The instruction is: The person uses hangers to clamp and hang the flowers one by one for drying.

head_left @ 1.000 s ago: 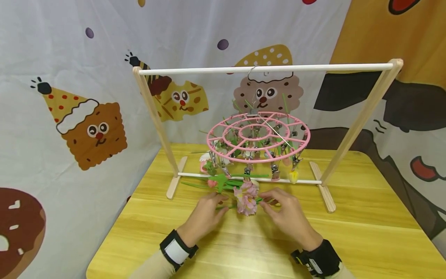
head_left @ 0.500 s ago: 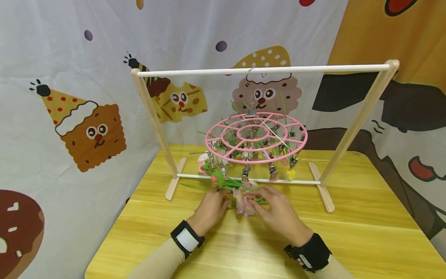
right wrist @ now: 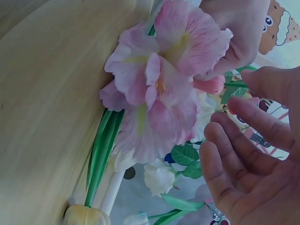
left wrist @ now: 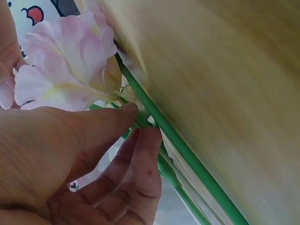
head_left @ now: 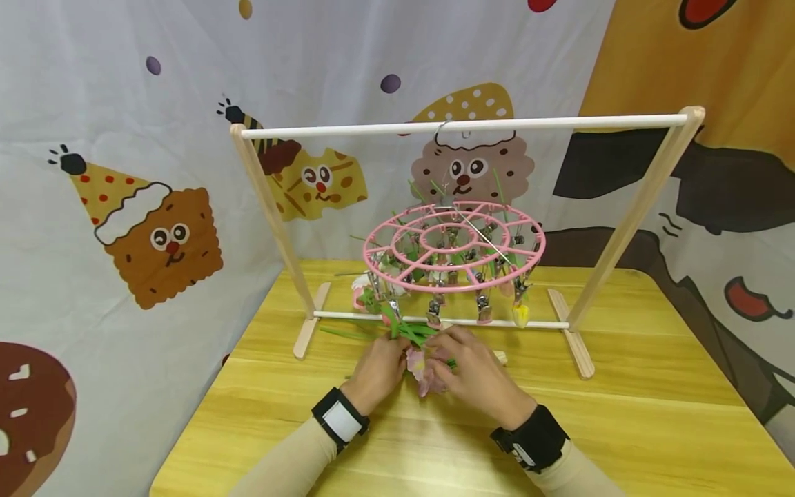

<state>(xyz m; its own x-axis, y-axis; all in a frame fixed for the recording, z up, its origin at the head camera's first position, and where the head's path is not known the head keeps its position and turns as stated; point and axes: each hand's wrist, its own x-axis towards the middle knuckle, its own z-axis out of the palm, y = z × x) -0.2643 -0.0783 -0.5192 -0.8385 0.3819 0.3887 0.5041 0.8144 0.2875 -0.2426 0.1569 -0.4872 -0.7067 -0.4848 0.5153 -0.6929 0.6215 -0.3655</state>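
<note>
A pink ruffled artificial flower (head_left: 417, 373) with yellow at its throats lies low over the table, between both hands. My left hand (head_left: 380, 369) pinches its thin green stem (left wrist: 125, 101) just under the bloom with thumb and fingertips, as the left wrist view shows. My right hand (head_left: 475, 373) is at the other side of the petals; in the right wrist view its fingers (right wrist: 222, 164) are loosely bent and hold nothing. More green stems (head_left: 416, 333) lie behind the hands. A pale yellow tulip (right wrist: 86, 215) lies on the table beside the bloom.
A wooden rack with a white top bar (head_left: 348, 129) stands at the table's back. From it hangs a pink round clip hanger (head_left: 394, 281) with metal clips, several holding flowers, among them a yellow tulip (head_left: 520, 315). A white lower bar (head_left: 546, 324) crosses behind the hands.
My right hand has moved left toward the bloom, and the left hand a little right onto the stem. The pink flower has shifted slightly left; a pale tulip now shows beyond the right hand.
</note>
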